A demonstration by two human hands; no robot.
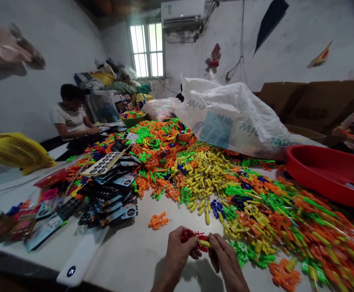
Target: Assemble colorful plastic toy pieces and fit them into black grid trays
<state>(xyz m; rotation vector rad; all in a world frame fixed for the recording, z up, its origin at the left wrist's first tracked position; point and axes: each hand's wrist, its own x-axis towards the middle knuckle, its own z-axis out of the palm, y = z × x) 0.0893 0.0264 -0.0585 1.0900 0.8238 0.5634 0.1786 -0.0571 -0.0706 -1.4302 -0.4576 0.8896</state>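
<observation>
Near the front edge of the white table, my left hand [178, 248] is closed on a red plastic figure [187, 236] with thin limbs. Against it, the fingers of my right hand [224, 252] pinch a small yellow tube [204, 243]. The two pieces touch or overlap; whether they are joined I cannot tell. A lone orange plastic figure [158, 221] lies just beyond my left hand. Past my fingers spreads a heap of yellow tubes [205, 174], with a dark blue figure [217, 207] at its near edge.
Black printed cards [113, 202] are stacked at left, behind a white device [81, 257]. Clear-bagged plastic figures [304, 219] cover the right side, below a red basin [325, 174]. A large plastic sack [231, 117] stands behind the heap. Another person [72, 117] sits beyond a yellow fan [20, 152].
</observation>
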